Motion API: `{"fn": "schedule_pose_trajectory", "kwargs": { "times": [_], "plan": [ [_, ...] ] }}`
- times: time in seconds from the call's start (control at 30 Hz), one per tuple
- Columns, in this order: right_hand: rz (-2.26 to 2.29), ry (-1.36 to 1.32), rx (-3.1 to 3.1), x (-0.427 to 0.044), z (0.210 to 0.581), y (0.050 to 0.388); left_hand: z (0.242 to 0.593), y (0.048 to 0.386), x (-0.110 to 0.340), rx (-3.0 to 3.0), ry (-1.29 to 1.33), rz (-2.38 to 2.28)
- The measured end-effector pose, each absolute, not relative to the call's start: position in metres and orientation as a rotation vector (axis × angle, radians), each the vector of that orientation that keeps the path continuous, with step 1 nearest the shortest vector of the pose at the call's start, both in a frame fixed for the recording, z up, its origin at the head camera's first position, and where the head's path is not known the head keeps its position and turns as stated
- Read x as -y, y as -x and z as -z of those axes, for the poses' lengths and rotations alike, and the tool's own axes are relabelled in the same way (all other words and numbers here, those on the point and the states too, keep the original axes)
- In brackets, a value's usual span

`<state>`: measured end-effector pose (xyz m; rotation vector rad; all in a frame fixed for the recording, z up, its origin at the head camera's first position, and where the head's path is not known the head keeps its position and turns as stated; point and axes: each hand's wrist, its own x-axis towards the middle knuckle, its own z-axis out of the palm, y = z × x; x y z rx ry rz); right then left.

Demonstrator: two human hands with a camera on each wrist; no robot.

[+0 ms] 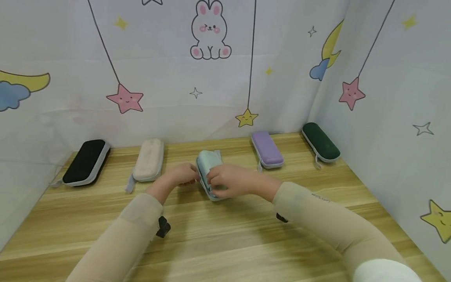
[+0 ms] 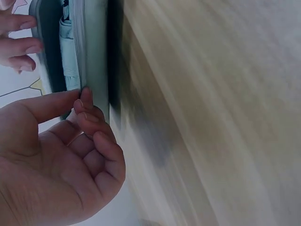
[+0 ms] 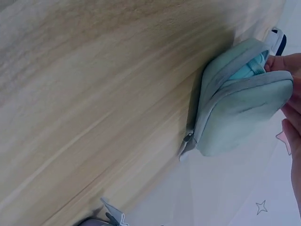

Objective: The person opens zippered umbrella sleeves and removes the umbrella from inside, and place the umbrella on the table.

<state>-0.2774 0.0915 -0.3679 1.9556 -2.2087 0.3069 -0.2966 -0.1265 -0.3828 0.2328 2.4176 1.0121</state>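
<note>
A pale mint zip case [image 1: 208,158] stands part open in the middle of the table, its grey zip edge showing. My left hand [image 1: 184,174] pinches the rim of the case between thumb and fingertips at its left side. On the other side, my right hand [image 1: 235,181] has its fingers bent over the lid; the left wrist view shows fingertips on the lid's edge. Inside lies a folded teal fabric bundle [image 2: 69,59] with a band round it. A zip pull [image 3: 186,143] hangs at one end of the case in the right wrist view.
Behind and beside the hands lie a black case [image 1: 86,162], a cream case [image 1: 149,160], a purple case [image 1: 267,149] and a dark green case [image 1: 321,143]. A printed cloth wall [image 1: 176,70] closes off the table's back; another stands at the right.
</note>
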Motion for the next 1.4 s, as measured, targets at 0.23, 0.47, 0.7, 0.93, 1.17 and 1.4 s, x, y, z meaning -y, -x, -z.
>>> {"fn": "schedule_pose_trajectory", "kwargs": {
  "times": [0.23,0.47,0.7,0.93,1.17,1.4],
  "plan": [
    [-0.363,-1.879,2.195,-0.094,0.365,0.283,0.393,0.296,0.127,-2.427,-0.276,-0.974],
    [-0.248,-1.76,2.464,-0.097,0.362,0.285,0.395,0.293,0.126,-2.456,-0.218,-0.935],
    [-0.001,-1.145,2.99,-0.087,0.369,0.28,0.395,0.291,0.125,-2.457,-0.194,-0.951],
    [-0.28,-0.83,3.189,-0.077,0.392,0.279,0.397,0.29,0.121,-2.468,-0.196,-0.919],
    [-0.388,-0.759,3.207,-0.064,0.398,0.278,0.399,0.289,0.118,-2.462,-0.227,-0.952],
    [-0.35,-0.742,3.207,-0.055,0.399,0.278,0.399,0.289,0.116,-2.474,-0.192,-0.99]
  ]
}}
